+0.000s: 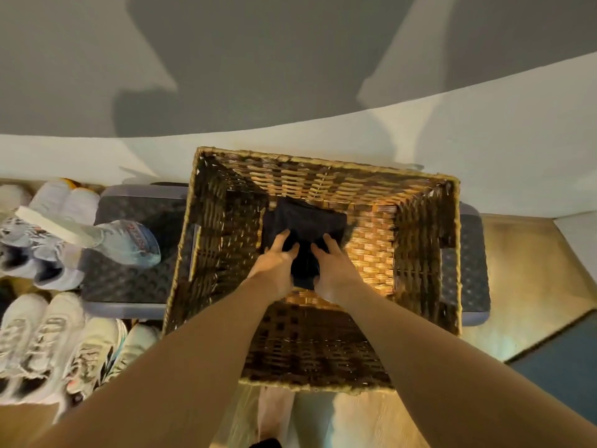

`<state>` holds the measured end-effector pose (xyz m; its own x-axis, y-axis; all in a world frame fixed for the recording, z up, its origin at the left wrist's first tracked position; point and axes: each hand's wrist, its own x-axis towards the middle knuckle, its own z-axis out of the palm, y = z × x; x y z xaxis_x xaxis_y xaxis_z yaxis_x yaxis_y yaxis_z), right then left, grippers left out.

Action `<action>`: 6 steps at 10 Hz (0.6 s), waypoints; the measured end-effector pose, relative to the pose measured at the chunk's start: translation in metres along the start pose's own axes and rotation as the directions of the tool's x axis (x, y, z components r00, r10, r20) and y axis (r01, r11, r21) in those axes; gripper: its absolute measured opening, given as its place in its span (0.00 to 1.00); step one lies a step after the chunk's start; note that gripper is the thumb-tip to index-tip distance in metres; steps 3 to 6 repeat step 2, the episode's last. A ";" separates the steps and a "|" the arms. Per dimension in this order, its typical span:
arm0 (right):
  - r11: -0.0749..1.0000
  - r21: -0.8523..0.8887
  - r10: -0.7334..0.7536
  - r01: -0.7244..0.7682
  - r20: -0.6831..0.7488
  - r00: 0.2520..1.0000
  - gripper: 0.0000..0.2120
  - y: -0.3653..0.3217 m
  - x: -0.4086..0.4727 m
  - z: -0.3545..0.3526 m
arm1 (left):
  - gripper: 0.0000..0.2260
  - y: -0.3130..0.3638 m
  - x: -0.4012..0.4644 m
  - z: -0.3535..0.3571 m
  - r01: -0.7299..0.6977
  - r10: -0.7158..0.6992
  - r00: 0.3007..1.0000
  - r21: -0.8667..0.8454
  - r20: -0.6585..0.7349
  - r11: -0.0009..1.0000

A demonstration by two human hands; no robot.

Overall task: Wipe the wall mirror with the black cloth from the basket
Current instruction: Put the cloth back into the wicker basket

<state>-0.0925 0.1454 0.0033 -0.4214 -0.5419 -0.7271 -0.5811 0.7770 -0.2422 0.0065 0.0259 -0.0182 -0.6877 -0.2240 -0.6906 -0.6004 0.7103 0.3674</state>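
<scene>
Arms reach straight down from the near edge into the basket (323,169). Left hand (277,264) and right hand (332,266) sit side by side on the near part of the cloth (305,221), fingers laid on it and curling in slightly at the tips. Contact is clear; whether either hand has actually pinched the fabric cannot be told, so neither reads as a closed grip yet.

Cloth lies at the basket bottom, roughly centred, bunched or folded, with bare weave visible to its right. Long axis looks near-to-far, far end wider and skewed a little right; the near end is under the hands.

Judgement on the step: gather a real fold under the fingertips, not just surface, then lift straight up to keep the cloth off the wicker walls. One hand would probably do.

Beyond the basket is the wall (290,59); no mirror in view. Shoes (48,334) off to the left.
</scene>
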 end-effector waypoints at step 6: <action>1.000 -0.009 -0.019 0.019 0.063 0.998 0.37 -0.006 -0.023 -0.007 | 0.34 0.007 -0.023 -0.001 0.039 -0.035 0.998 -0.066 0.053 0.997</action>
